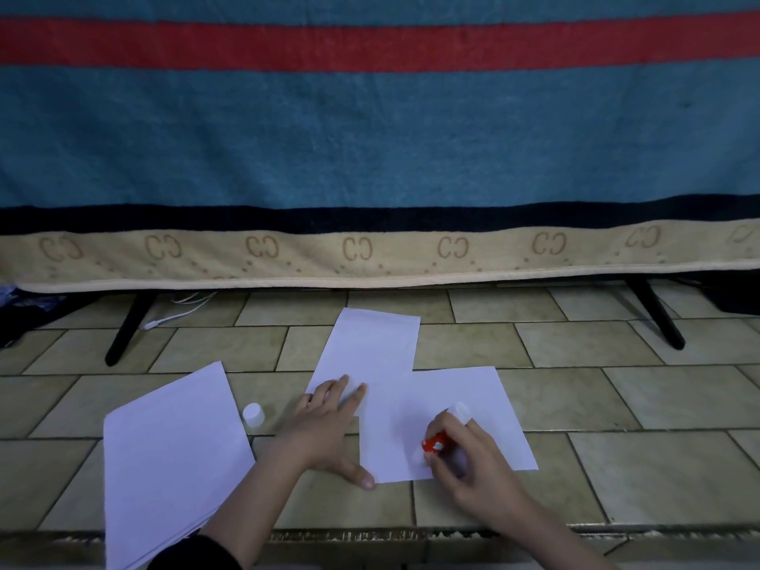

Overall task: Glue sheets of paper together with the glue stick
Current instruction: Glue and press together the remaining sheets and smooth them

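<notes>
On tiled floor (617, 388), right hand (473, 458) grips glue stick (438, 442), seemingly touching paper (452, 397).

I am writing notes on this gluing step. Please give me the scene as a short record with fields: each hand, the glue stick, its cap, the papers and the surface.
left hand: flat, pressing the far sheet
right hand: holds the glue stick
glue stick: red, on the near sheet
cap: off, on the tiled floor
paper stack: at the left
near sheet: overlaps the far sheet
</notes>
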